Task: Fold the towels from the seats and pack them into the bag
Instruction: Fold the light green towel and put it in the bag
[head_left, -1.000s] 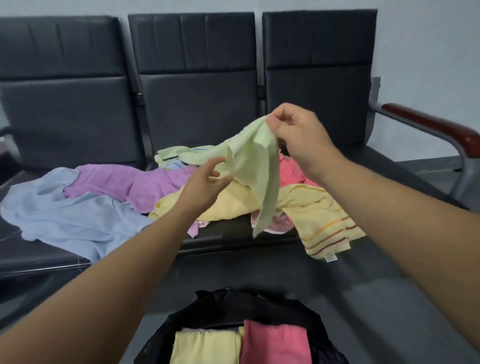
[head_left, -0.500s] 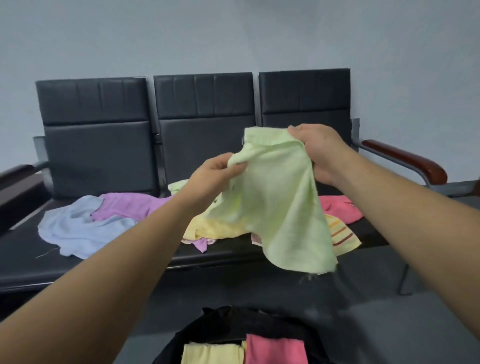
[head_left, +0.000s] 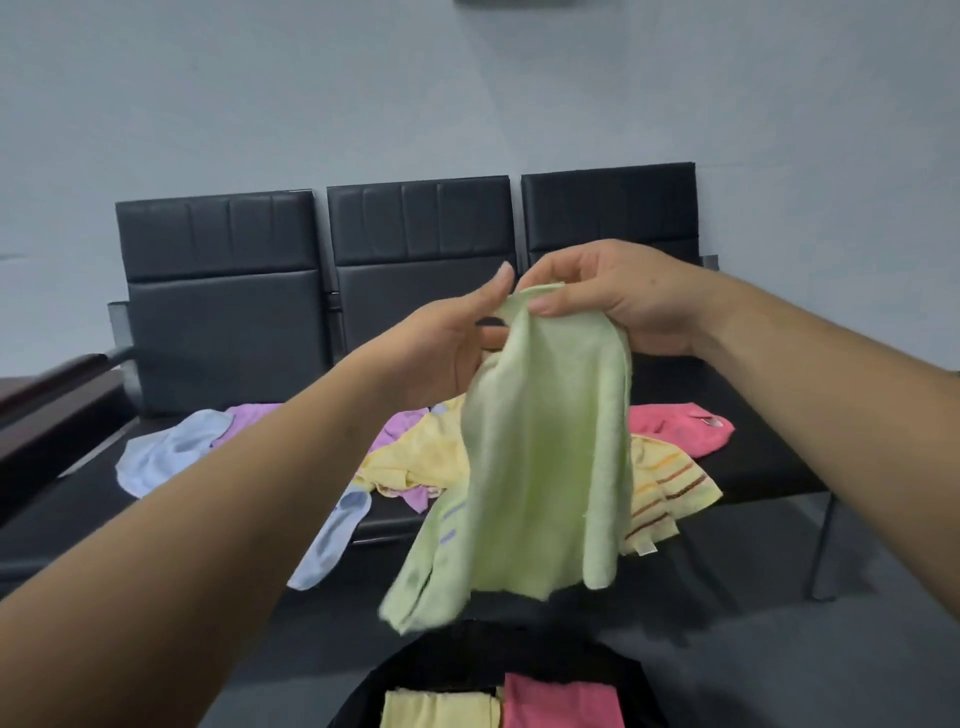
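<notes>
Here, the left hand (head_left: 447, 353) and right hand (head_left: 623, 296) each pinch the top of the green towel (head_left: 535, 467). It hangs above the bag (head_left: 441, 667), in front of the seats (head_left: 218, 322).

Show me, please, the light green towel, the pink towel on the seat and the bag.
light green towel (head_left: 545, 457): head view, middle of the hanging cloth.
pink towel on the seat (head_left: 680, 428): head view, centre of its top.
bag (head_left: 545, 657): head view, black back rim.

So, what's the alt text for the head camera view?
A left hand and right hand hold a light green towel up by its top edge, above a black bag with folded towels inside. More towels lie on black seats behind.
</notes>
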